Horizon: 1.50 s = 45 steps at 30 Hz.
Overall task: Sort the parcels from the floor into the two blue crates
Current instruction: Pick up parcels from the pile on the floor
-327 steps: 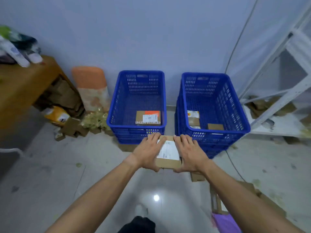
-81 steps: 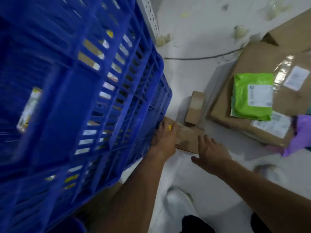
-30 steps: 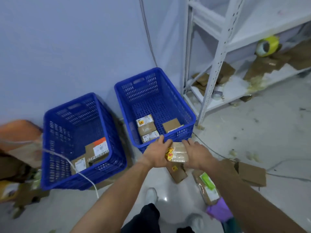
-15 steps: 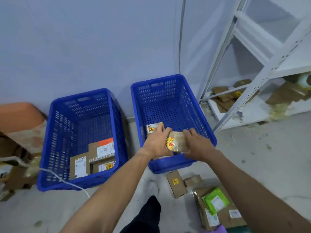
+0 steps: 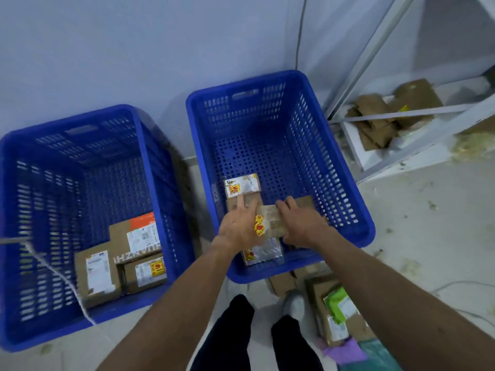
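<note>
Since a second ago the small brown cardboard parcel (image 5: 270, 223), yellow-and-red sticker on its left end, has crossed from in front of the near rim to well inside the right-hand blue perforated plastic crate (image 5: 360, 210); half a second ago it hung higher, over the near end. Reading: sorting choice made, placing step nearly done, only the set-down and release left. Both hands hold it between them. Left hand (image 5: 237, 227) grips the left end, index finger stretched forward, other fingers bent over the top. Right hand (image 5: 301, 223) curls its fingers over the far right edge. Whether the parcel already rests on the crate's contents cannot be told. Directly below and around it: a labelled brown box (image 5: 242, 185) toward the far wall and a shiny taped packet (image 5: 263, 253) by the near wall. The left-hand blue crate (image 5: 171, 188) holds three labelled cardboard boxes (image 5: 134, 242) in its near right corner. On the pale floor (image 5: 428, 236), beside the right crate's near right corner, a green plastic mailer (image 5: 338, 306) lies on flat cardboard, not yet sorted.
</note>
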### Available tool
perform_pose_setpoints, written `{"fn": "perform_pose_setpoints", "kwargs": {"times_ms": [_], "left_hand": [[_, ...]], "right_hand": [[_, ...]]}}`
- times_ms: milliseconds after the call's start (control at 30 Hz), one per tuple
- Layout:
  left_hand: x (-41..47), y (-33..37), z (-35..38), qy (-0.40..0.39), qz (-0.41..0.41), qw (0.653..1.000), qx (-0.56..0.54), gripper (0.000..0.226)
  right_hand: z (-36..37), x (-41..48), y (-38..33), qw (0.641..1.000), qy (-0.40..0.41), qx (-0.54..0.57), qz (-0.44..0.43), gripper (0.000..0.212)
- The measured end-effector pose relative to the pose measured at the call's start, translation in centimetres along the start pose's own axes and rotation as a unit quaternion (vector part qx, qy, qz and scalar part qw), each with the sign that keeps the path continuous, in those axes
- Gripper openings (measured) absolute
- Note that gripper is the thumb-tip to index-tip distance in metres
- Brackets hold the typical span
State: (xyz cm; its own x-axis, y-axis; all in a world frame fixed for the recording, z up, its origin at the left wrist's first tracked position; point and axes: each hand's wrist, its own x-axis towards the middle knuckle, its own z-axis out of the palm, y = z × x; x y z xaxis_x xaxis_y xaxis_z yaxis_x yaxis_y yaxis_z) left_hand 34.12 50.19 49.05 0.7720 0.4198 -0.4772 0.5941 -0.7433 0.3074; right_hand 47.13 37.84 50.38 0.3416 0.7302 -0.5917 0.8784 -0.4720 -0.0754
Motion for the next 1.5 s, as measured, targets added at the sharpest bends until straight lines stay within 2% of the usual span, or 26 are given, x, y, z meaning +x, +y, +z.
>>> {"fn": "perform_pose_setpoints", "kwargs": {"times_ms": [167,300,400,533,633,833,1133,1333,1500], "left_hand": [[2.5,-0.7,3.8,-0.008,-0.050,0.998,0.025,0.076],[4.8,-1.3,6.4,-0.011,-0.088,0.995,0.037,0.078],[6.3,-1.8,8.9,-0.012,-0.118,0.992,0.032,0.083],[8.0,-2.8,11.8,-0.027,-0.154,0.988,0.014,0.102],[8.8,-3.8,13.7,-0.041,-0.166,0.985,0.022,0.102],[9.6,-4.6,16.2,-0.065,-0.136,0.986,0.073,0.067],[9.7,-5.0,16.6,-0.076,-0.135,0.979,0.133,0.076],[7.6,-4.0,14.1,-0.058,-0.116,0.984,0.124,0.070],[4.0,-1.6,9.4,-0.059,-0.081,0.992,0.072,0.068]], "right_hand": [[3.3,4.3,0.6,0.999,-0.035,-0.007,-0.022,0.097],[5.5,8.0,1.0,0.999,-0.023,-0.011,-0.041,0.089],[7.6,10.5,1.2,0.998,-0.016,-0.016,-0.055,0.083],[9.6,13.2,0.8,0.996,-0.016,-0.047,-0.069,0.080],[10.9,14.6,0.4,0.995,-0.020,-0.053,-0.083,0.073],[13.4,15.3,-0.4,0.994,-0.081,-0.040,-0.055,0.072],[13.2,15.2,-0.5,0.995,-0.089,-0.017,-0.038,0.067],[10.9,11.7,0.2,0.997,-0.073,-0.019,-0.017,0.076],[7.2,6.3,1.4,0.999,-0.049,-0.022,-0.005,0.057]]}}
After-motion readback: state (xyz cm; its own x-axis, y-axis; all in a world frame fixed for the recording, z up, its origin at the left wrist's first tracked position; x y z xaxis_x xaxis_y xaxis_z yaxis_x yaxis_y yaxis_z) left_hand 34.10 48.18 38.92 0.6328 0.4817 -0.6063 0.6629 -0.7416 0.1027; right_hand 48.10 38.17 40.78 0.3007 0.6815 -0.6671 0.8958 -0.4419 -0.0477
